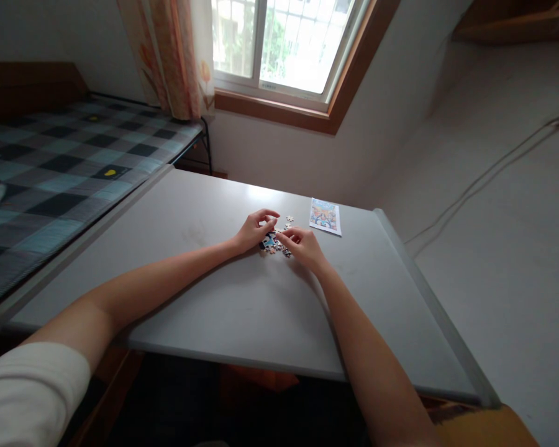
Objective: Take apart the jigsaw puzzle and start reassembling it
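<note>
A small heap of jigsaw pieces (274, 249) lies on the grey table between my hands. My left hand (256, 230) is at the heap's left side, fingers loosely curved and a little apart, with nothing visible in them. On the right, my right hand (304, 246) reaches over the pieces, thumb and forefinger brought together at the heap. Whatever is between those fingertips is too small to make out. A loose jigsaw piece (289, 218) lies just beyond the heap. Part of the heap is hidden by my fingers.
A printed picture card (325, 217) lies flat near the table's far edge, right of the pieces. The table (242, 310) has a raised right edge beside the wall. A bed with a checked cover (69, 155) stands at the left; a curtained window (289, 43) is behind.
</note>
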Available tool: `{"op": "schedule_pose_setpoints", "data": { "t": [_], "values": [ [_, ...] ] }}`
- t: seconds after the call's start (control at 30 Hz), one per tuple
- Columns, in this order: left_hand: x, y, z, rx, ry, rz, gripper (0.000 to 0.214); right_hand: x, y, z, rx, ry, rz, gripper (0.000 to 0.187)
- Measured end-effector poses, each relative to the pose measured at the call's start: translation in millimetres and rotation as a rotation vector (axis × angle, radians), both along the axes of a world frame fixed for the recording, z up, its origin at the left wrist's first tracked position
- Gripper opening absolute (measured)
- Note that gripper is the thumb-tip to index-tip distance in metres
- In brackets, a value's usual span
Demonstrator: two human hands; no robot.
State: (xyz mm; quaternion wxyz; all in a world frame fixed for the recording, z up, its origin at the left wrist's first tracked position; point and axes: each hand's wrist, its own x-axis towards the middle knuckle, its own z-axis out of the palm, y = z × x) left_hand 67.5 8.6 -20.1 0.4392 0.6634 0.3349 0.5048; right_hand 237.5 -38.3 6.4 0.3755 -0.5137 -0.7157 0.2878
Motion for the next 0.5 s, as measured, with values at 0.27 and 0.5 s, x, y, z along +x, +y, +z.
{"op": "schedule_pose_setpoints", "data": {
  "t": [0.27, 0.5],
  "values": [
    [-0.7, -4.3, 2.7, -0.06, -0.061, -0.111, 0.042, 1.5, 3.8, -1.4, -0.056, 0.248, -0.055, 0.034],
    [-0.5, -7.1, 3.1, -0.16, -0.018, -0.216, 0.042, 6.5, 11.6, -11.2, -0.001, 0.275, -0.049, 0.036]
  ]
}}
